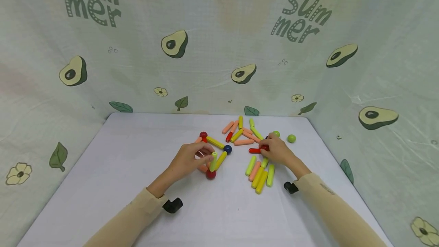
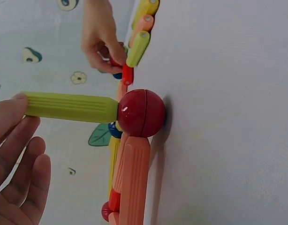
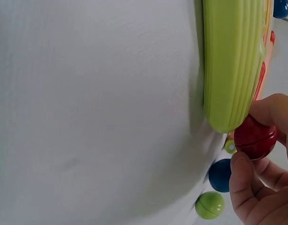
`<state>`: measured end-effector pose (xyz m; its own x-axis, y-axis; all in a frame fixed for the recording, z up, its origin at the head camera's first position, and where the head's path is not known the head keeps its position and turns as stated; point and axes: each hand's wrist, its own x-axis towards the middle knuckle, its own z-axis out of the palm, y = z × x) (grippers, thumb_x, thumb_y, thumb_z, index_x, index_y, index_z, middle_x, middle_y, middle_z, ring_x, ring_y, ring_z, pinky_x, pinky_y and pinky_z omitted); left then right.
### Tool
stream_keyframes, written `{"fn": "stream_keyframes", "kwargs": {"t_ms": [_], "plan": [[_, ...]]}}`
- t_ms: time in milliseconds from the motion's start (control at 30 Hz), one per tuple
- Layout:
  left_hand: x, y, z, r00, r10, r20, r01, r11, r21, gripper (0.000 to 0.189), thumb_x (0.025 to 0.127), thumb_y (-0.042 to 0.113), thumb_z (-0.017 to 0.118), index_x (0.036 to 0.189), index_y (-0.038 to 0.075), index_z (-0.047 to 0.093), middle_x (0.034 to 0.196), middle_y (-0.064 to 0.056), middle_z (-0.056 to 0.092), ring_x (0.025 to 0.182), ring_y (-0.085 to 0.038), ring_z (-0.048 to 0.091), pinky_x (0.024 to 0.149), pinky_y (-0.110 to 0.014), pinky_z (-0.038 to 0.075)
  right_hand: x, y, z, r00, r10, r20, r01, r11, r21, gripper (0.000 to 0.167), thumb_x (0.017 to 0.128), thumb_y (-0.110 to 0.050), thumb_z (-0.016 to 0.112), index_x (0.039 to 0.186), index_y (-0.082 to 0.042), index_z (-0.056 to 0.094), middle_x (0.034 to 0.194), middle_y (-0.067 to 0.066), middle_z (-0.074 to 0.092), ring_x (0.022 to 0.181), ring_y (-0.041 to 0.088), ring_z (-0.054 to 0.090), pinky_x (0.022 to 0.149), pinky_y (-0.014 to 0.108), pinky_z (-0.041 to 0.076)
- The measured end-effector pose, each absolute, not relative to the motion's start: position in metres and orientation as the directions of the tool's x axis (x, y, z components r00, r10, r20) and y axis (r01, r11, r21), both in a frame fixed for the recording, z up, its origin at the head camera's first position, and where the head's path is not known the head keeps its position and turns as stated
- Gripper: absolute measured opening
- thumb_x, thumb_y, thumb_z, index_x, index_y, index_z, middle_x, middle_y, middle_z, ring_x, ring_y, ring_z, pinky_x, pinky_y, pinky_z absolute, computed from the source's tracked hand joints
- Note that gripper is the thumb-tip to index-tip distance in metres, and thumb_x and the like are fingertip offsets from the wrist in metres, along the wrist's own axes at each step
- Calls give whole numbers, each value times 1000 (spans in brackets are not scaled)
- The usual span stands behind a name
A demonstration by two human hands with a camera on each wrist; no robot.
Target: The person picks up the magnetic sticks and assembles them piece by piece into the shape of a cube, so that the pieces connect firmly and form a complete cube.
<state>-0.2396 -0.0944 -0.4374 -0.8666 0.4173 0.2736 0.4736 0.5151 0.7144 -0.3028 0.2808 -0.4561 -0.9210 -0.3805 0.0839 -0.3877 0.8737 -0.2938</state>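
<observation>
My left hand pinches the upper end of a light green rod between thumb and finger. The rod stands upright on a dark red ball, which rests on the table. From that ball a salmon rod and a yellow rod run along the table, the yellow one towards a dark blue ball. Another yellow rod links the blue ball with a further red ball. At the right, my right hand holds a red ball between thumb and fingers, beside a red rod.
Loose salmon, yellow, red and green rods lie scattered at the back. Several more rods lie side by side in front of my right hand. Green balls sit at the back right, with a blue ball near them. Patterned cloth surrounds the white table.
</observation>
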Motion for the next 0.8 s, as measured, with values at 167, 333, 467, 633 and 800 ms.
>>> {"fn": "stream_keyframes", "kwargs": {"t_ms": [167,333,467,633,800], "plan": [[-240,-94,-437,-867,419,269,471,513,718,21,94,21,84,114,21,76,99,13,74,93,-6,68,85,-27,59,-302,280,-456,-909,-399,119,-417,865,-279,8,95,-9,77,102,-10,79,98,10,51,80,22,50,71,32,47],[-240,-94,-438,-868,418,267,469,514,719,22,94,22,84,114,20,76,99,13,74,93,-6,68,85,-27,59,-299,276,-448,-907,-401,129,-421,864,-276,14,96,-9,76,109,-7,81,99,10,50,80,21,51,70,30,48],[-240,-95,-438,-868,417,270,471,520,712,23,94,23,84,114,20,76,100,13,74,94,-7,68,85,-29,60,-295,270,-432,-906,-380,186,-421,854,-305,25,96,-10,78,120,-5,77,102,11,55,84,23,54,74,32,51],[-240,-95,-437,-874,402,274,464,520,718,24,93,24,85,115,20,76,100,13,74,93,-7,69,84,-28,59,-287,251,-407,-869,-406,282,-491,779,-390,31,94,-10,81,122,-3,69,107,11,65,87,23,58,77,36,57],[-239,-93,-437,-877,393,276,460,523,717,23,93,24,85,114,20,77,100,13,75,94,-7,69,84,-27,59,-273,224,-388,-838,-444,318,-546,679,-491,30,94,-11,82,121,-4,70,112,8,68,92,21,65,82,38,62]]}}
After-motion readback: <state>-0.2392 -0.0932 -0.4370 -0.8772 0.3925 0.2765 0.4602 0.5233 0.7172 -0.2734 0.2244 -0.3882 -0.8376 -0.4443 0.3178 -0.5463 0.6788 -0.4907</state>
